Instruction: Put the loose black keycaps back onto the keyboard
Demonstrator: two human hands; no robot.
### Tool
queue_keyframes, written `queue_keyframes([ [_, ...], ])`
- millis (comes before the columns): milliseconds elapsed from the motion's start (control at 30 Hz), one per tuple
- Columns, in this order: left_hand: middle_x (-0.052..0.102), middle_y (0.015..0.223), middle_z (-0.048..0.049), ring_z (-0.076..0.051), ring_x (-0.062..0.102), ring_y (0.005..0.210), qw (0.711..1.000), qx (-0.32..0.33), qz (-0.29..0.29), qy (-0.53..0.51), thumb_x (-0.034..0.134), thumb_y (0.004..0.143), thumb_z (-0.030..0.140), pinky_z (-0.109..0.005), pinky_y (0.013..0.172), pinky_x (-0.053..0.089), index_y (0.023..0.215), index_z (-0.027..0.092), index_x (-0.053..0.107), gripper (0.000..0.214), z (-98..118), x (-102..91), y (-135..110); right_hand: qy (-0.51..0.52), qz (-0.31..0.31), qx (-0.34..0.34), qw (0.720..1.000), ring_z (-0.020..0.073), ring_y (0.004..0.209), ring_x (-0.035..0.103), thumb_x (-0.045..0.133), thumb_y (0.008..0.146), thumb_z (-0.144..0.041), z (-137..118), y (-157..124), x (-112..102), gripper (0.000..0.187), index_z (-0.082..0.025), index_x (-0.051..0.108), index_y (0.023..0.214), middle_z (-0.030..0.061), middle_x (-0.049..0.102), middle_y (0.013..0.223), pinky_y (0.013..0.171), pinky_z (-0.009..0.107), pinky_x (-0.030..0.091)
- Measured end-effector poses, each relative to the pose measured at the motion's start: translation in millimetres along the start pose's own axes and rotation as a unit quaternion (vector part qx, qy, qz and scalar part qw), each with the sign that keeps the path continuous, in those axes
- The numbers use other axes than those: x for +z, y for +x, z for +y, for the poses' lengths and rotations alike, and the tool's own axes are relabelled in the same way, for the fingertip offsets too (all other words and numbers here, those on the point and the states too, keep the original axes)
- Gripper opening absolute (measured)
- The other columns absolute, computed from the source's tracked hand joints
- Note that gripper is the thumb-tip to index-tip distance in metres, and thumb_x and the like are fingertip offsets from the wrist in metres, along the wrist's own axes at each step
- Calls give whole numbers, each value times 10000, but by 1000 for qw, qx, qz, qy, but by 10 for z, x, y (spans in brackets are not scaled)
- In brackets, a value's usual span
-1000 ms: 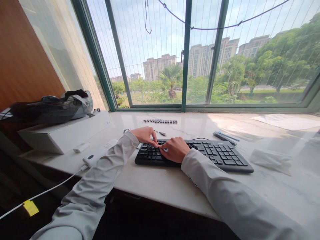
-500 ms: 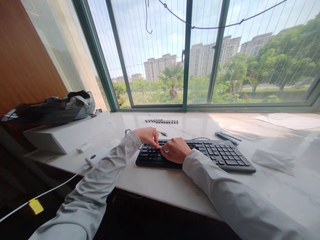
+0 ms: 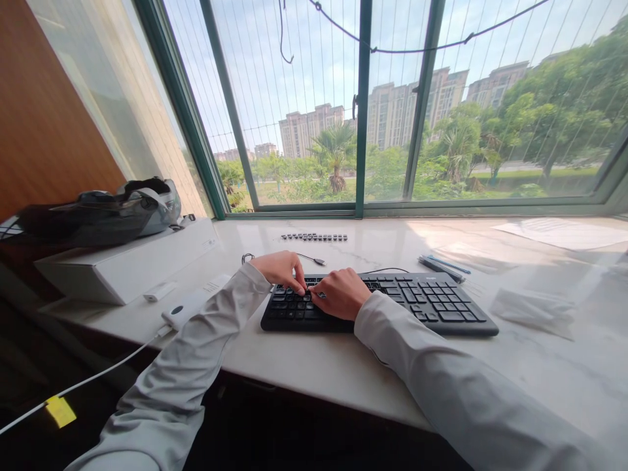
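Note:
A black keyboard (image 3: 432, 304) lies on the pale tabletop, with bare key sockets near its middle. My left hand (image 3: 282, 268) reaches over its left part, thumb and forefinger pinched together. A small dark keycap (image 3: 308, 292) shows at those fingertips, low against the keys. My right hand (image 3: 342, 294) rests over the keys just to the right, fingers curled, with its thumb and forefinger tips meeting the left fingertips. Something small and pale shows by the right fingers, too small to name. Loose black keycaps (image 3: 314, 237) lie in rows beyond the keyboard.
Behind the keyboard lies a USB plug (image 3: 318, 261) on a cable. Thin tools (image 3: 444, 267) and a clear plastic bag (image 3: 532, 311) lie to the right. A white box (image 3: 127, 261) and a white device (image 3: 189, 307) with a cable stand at left. A window (image 3: 360, 131) rises behind.
My left fingertips have shifted slightly left along the keys, and a dark keycap now shows at them. The right fingertips have followed a little. The view has shifted slightly.

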State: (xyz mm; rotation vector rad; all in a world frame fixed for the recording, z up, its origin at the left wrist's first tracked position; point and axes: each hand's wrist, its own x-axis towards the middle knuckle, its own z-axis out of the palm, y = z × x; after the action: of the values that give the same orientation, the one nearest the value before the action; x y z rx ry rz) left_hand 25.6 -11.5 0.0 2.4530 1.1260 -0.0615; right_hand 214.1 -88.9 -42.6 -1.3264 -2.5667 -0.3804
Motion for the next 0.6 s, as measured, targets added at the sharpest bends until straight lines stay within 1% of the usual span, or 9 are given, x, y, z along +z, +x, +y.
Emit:
queue_keyframes([
  [100, 654, 621, 1, -105, 513, 568, 1000, -19, 1, -7, 744, 552, 506, -216, 546, 340, 839, 205, 754, 415, 6, 1, -14, -5, 1, -8, 1000, 215, 712, 637, 307, 900, -396, 1, -9, -9, 446, -246, 724, 953, 109, 695, 761, 622, 297, 360],
  [233, 661, 663, 7, -90, 492, 542, 998, -38, -30, -27, 740, 556, 511, -211, 528, 336, 881, 203, 741, 448, -7, -4, 5, -5, -11, -17, 1000, 217, 753, 641, 306, 906, -369, 7, -21, -33, 437, -238, 721, 943, 111, 701, 795, 639, 299, 363],
  [400, 668, 730, 3, -85, 501, 588, 998, -24, -43, -29, 734, 573, 503, -197, 565, 352, 906, 200, 734, 450, -31, -3, 33, -5, -20, -26, 999, 212, 783, 642, 314, 908, -351, 14, -26, -43, 419, -226, 712, 951, 118, 705, 838, 658, 293, 364],
  [500, 660, 713, 2, -89, 503, 593, 998, -24, -50, -37, 728, 580, 509, -194, 551, 354, 920, 200, 730, 459, -13, -6, 21, 2, -11, -30, 999, 213, 770, 645, 320, 904, -341, 15, -24, -34, 418, -208, 716, 905, 123, 705, 823, 648, 290, 360],
  [600, 654, 704, -1, -83, 489, 553, 997, -21, -53, -48, 700, 613, 523, -196, 525, 358, 909, 189, 729, 447, -1, -6, 5, 2, 0, -34, 999, 216, 749, 646, 316, 902, -332, 16, -21, -27, 428, -198, 716, 831, 120, 704, 801, 636, 292, 357],
])
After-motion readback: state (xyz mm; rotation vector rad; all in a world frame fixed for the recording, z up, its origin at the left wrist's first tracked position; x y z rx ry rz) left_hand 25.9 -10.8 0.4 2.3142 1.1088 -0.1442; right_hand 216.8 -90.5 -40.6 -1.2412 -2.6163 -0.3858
